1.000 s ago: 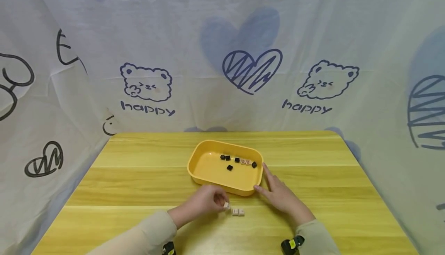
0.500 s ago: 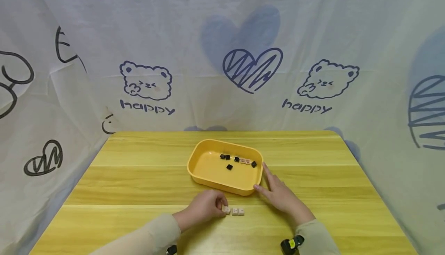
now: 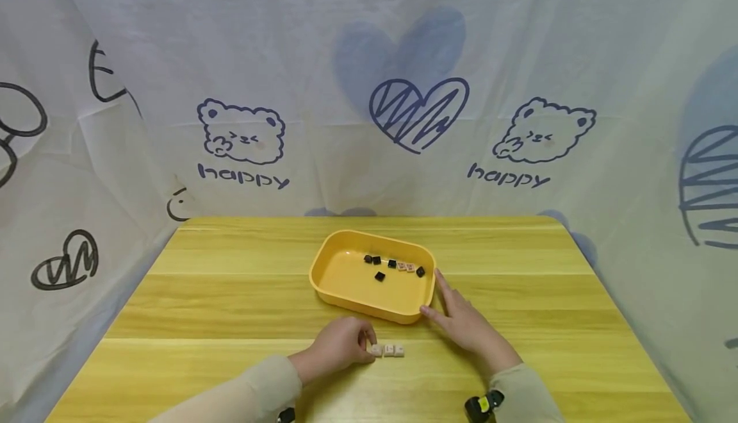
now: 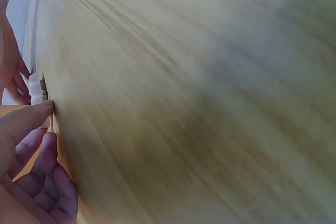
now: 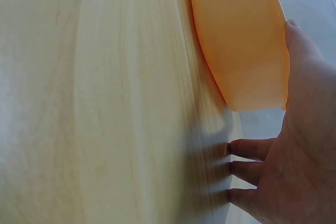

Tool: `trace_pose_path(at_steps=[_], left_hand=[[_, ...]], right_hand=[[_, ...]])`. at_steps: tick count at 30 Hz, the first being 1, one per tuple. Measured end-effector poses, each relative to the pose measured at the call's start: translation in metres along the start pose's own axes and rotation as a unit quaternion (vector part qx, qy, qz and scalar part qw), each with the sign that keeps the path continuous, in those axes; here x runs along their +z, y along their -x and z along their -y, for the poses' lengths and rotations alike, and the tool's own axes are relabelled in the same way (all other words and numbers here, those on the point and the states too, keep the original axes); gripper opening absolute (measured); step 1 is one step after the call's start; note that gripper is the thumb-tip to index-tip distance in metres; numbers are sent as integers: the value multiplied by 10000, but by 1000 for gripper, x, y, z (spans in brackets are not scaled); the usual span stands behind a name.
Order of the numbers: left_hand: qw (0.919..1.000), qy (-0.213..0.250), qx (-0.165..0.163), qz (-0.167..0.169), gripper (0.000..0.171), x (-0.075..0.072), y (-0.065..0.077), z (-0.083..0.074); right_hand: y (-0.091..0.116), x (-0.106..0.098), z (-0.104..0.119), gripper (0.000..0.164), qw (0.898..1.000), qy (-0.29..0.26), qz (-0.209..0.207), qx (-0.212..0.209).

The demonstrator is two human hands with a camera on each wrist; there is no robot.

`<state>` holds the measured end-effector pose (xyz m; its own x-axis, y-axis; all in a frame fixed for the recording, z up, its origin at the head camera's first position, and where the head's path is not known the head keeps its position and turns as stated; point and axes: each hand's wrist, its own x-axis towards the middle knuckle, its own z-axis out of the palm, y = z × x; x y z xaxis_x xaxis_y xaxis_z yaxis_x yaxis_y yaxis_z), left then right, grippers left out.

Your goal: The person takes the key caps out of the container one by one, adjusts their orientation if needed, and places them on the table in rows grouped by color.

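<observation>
In the head view three small white keycaps stand in a row on the table. My left hand (image 3: 343, 345) pinches the leftmost keycap (image 3: 377, 350) between thumb and fingertips, down at table height. Beside it, to the right, are a middle keycap (image 3: 389, 350) and a right-hand keycap (image 3: 400, 350). My right hand (image 3: 466, 325) rests at the right end of a yellow tray (image 3: 346, 282), fingers fairly straight. In the right wrist view the thumb touches the rim of the tray (image 5: 241, 51), while other fingertips reach down to the table.
Inside the tray lie several black keycaps (image 3: 380, 276) and two pale ones with reddish marks (image 3: 406, 267). The wooden table (image 3: 230, 282) ends at a white printed cloth (image 3: 323, 154) behind and at both sides.
My left hand has lowered its keycap to the table and slid it right, closer to the other two. My right hand and the tray stay in place.
</observation>
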<state>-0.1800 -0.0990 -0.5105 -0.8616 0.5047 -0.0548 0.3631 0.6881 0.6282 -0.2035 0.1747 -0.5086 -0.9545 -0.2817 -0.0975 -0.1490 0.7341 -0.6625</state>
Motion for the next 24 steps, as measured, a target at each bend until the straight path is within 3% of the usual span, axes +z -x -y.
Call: trace_pose_path(at_steps=[24], left_hand=[[9999,-73,37,-93,19,-7,0,-11]], right_hand=[[0,-2,1,89,10000,-9,53,13]])
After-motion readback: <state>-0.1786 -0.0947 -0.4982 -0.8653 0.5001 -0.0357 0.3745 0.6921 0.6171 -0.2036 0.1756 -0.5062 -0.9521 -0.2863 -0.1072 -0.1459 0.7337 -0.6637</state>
